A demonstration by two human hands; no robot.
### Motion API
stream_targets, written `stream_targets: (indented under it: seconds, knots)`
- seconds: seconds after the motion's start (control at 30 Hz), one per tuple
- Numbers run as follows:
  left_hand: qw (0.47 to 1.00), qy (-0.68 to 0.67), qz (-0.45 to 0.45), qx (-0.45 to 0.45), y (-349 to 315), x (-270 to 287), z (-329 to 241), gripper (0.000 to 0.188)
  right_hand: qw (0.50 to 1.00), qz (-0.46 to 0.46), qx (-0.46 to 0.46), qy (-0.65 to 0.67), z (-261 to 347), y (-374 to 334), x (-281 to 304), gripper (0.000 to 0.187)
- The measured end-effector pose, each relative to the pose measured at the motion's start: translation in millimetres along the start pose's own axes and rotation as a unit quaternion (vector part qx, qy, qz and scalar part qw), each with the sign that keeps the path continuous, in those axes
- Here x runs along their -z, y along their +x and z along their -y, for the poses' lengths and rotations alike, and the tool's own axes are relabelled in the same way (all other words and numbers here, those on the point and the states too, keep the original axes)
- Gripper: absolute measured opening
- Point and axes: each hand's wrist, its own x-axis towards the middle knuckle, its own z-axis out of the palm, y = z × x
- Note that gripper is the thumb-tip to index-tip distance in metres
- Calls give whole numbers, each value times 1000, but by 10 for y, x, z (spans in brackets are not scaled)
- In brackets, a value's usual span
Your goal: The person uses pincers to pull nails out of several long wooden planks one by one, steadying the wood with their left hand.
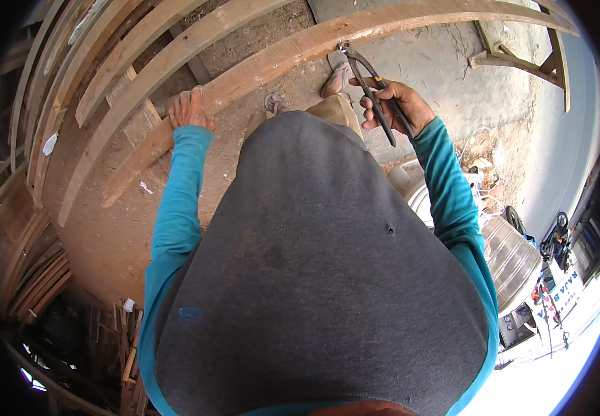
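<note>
My right hand (397,102) is closed around the long black handles of a pair of pincers (373,93). The pincers' jaws touch the near edge of a long wooden plank (272,61) that runs across in front of me. My left hand (190,109) lies flat on the same plank further to the left, fingers spread, pressing on the wood. Both arms wear teal sleeves. My grey shirt fills the middle of the view and hides the ground close to me.
More long planks (106,76) lie side by side at the upper left over dirt ground. A wooden trestle (522,59) stands at the upper right on concrete. Stacked wood scraps (29,249) are at the left; a pale ribbed container (515,256) is at the right.
</note>
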Motion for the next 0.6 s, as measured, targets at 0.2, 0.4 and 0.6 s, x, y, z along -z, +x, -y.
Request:
stream_targets:
  seconds: [0.2, 0.4, 0.6]
  knots:
    - [1000, -3, -6, 0, -8, -18, -9, 78, 990, -26, 14, 139, -385, 189, -443, 24]
    - [998, -5, 65, -16, 185, 162, 9, 69, 909, -261, 298, -133, -1422, 1220, -593, 17]
    - [995, -15, 101, -18, 105, 112, 90, 62, 939, -227, 228, -125, -1255, 594, -432, 33]
